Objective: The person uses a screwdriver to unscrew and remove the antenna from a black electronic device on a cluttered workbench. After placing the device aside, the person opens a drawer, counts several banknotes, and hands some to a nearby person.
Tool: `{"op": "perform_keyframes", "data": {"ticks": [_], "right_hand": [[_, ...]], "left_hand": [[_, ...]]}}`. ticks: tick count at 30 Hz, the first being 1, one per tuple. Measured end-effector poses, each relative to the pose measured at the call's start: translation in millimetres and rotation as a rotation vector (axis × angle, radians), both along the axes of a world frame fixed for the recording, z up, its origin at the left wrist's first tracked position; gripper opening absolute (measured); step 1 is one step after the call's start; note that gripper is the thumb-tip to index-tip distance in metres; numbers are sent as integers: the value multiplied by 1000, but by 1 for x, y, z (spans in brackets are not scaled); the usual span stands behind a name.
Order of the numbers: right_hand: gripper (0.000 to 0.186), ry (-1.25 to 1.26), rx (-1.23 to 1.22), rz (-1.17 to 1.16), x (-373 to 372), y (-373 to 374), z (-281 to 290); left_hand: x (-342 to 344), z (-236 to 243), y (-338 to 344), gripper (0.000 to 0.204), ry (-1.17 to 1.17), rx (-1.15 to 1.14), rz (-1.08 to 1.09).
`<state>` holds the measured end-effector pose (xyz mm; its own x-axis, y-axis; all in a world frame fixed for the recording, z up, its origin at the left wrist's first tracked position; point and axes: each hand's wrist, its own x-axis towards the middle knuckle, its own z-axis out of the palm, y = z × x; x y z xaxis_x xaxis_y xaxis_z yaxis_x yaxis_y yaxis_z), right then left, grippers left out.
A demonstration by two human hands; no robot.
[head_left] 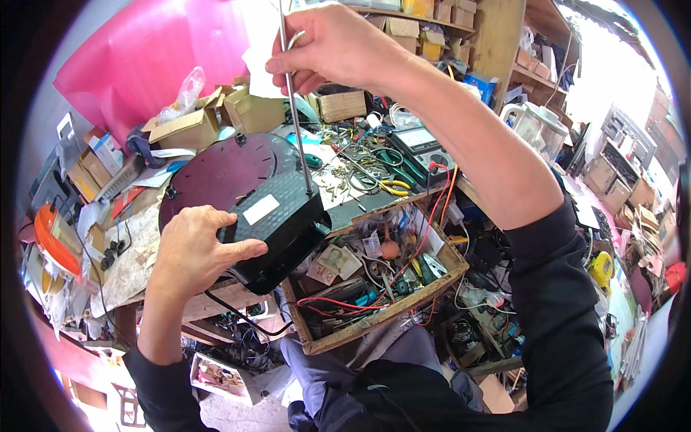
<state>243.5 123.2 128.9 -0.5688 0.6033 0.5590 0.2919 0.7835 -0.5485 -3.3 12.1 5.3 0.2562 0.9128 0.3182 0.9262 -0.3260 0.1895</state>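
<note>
A round appliance [194, 169], dark maroon with a black textured housing and a white sticker, lies bottom up at the bench's front edge. My right hand [308, 59], high at the top, pinches a long upright metal rod [299, 129], like a screwdriver shaft, whose lower end meets the housing's right corner; its top leaves the picture. My left hand [209, 248] rests on the housing's lower left, fingers apart and thumb stretched out. A black cable hangs below. Behind the appliance, small screws, pliers [396, 188] and other tools lie scattered on a white sheet.
An open wooden drawer [309, 335] full of tools and wires juts out below. Cardboard boxes [183, 132] crowd the back left, shelves [533, 75] the back right. A meter [417, 144] with red leads, a clear jug [540, 126] and clutter stand right; an orange object [57, 245] far left.
</note>
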Motion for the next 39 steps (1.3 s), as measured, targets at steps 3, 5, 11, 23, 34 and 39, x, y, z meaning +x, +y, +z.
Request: {"op": "perform_keyframes", "data": {"ticks": [3, 5, 11, 23, 34, 39], "right_hand": [[13, 17, -31, 97, 0, 10, 0], [14, -18, -11, 44, -2, 1, 1], [19, -94, 111, -157, 0, -11, 3], [20, -56, -171, 136, -7, -11, 1], [15, -17, 0, 110, -11, -26, -5], [17, 25, 29, 84, -9, -27, -5]], "left_hand": [[0, 1, -1, 74, 5, -3, 2], [-1, 1, -2, 73, 9, -3, 20], [4, 2, -2, 68, -40, -16, 32], [-12, 0, -4, 60, -143, -18, -29], [-34, -1, -5, 64, -240, -100, -87], [-35, 3, -6, 69, -222, -128, -61]]}}
